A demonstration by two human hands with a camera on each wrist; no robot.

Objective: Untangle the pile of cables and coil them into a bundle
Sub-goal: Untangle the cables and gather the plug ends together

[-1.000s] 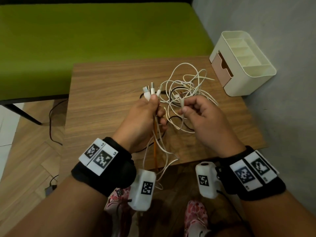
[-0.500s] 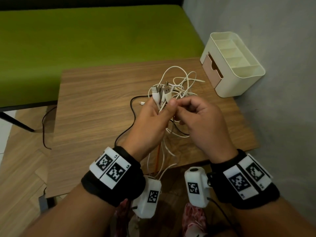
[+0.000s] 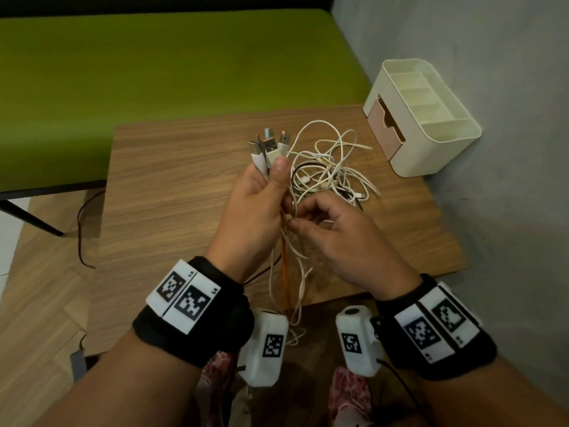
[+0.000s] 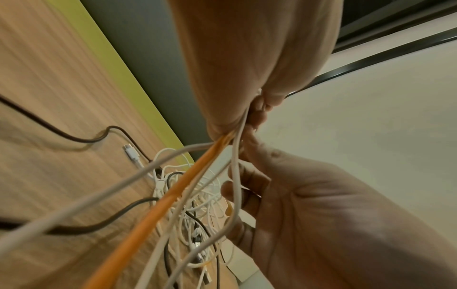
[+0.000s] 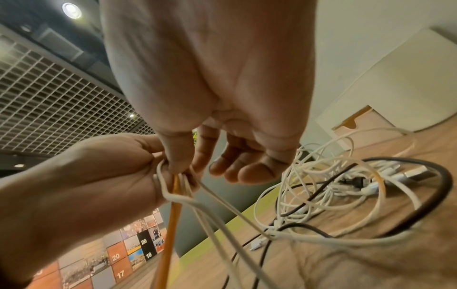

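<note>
My left hand point(image 3: 272, 177) grips a bunch of cable ends upright, and their USB plugs point(image 3: 268, 146) stick up above the thumb. White strands and an orange cable point(image 3: 285, 272) hang from this fist past the table's front edge. Just below it my right hand point(image 3: 296, 214) pinches the white strands between thumb and forefinger point(image 5: 176, 166), its other fingers loosely curled. The tangled pile point(image 3: 334, 174) of white and black cables lies on the wooden table point(image 3: 172, 195) behind both hands. The same pile point(image 5: 333, 187) shows in the right wrist view.
A cream desk organizer point(image 3: 421, 118) with a pink drawer stands at the table's far right corner against the grey wall. A green bench point(image 3: 154, 72) runs behind the table. A black cable point(image 4: 74, 136) trails across the table's left side.
My right hand has left the plug ends and slid down to the strands below my left fist. My left hand has lifted the gathered plugs higher.
</note>
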